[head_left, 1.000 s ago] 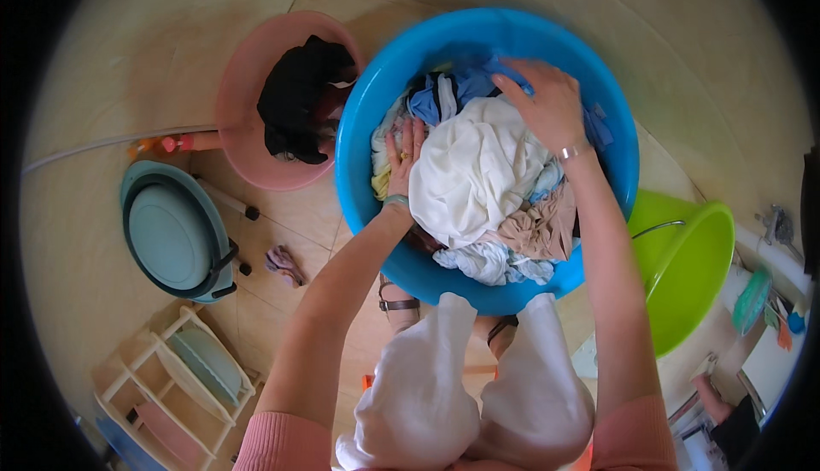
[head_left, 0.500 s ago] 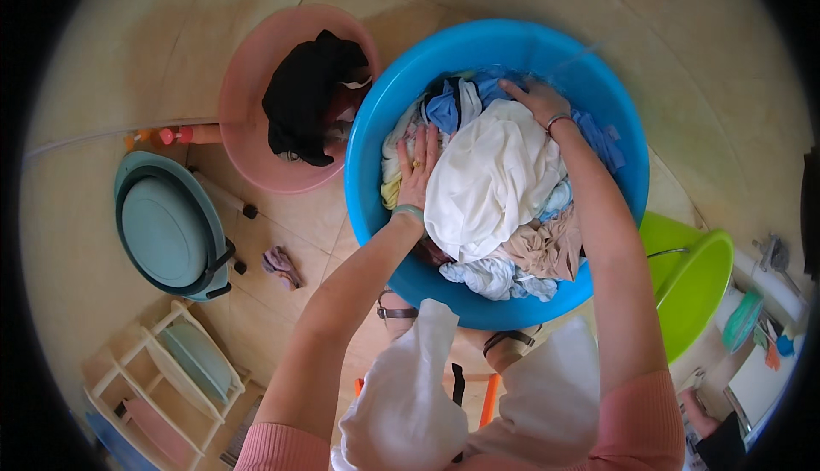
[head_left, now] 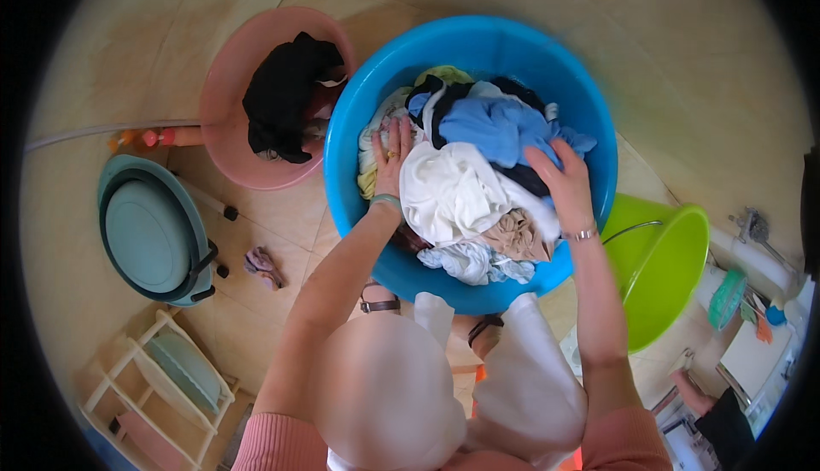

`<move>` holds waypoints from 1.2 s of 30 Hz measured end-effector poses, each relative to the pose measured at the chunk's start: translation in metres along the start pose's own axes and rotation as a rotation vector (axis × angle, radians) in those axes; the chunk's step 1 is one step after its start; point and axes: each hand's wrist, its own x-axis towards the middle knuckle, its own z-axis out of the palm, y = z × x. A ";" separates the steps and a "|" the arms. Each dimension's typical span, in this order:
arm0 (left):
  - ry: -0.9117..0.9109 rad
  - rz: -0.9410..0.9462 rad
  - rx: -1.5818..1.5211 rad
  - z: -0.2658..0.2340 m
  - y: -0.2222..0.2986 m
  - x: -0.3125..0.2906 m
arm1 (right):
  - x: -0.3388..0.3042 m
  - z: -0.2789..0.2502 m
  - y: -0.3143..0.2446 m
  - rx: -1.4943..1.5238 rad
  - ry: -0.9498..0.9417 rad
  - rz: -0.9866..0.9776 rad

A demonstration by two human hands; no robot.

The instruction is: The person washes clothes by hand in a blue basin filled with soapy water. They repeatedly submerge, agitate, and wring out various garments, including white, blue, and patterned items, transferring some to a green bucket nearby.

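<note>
White garment: a crumpled white cloth (head_left: 453,198) lies on top of the heap of mixed laundry in the big round blue plastic basin (head_left: 598,155), between both hands.
Left hand (head_left: 391,159): flat, fingers together, pressed against the cloth's left side, seemingly bracing the pile.
Right hand (head_left: 559,185): fingers spread, resting on the blue and dark clothes at its right edge; no closed grasp visible.
Basins: three tubs in all — blue, a pink one (head_left: 224,129) just beside it holding a black garment (head_left: 286,95), a lime-green one (head_left: 666,266) tipped to the right.
Floor: one teal lidded seat (head_left: 149,232), one white rack (head_left: 162,377).
</note>
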 end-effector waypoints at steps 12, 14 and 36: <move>-0.036 -0.013 -0.169 -0.018 0.006 0.001 | -0.119 -0.012 0.107 -0.056 0.332 0.404; -0.033 -0.005 -0.208 -0.021 0.008 0.006 | -0.110 -0.018 0.097 -0.378 0.279 0.311; 0.022 -0.024 -0.208 -0.020 0.000 -0.001 | 0.161 0.118 0.042 -1.284 -0.457 0.075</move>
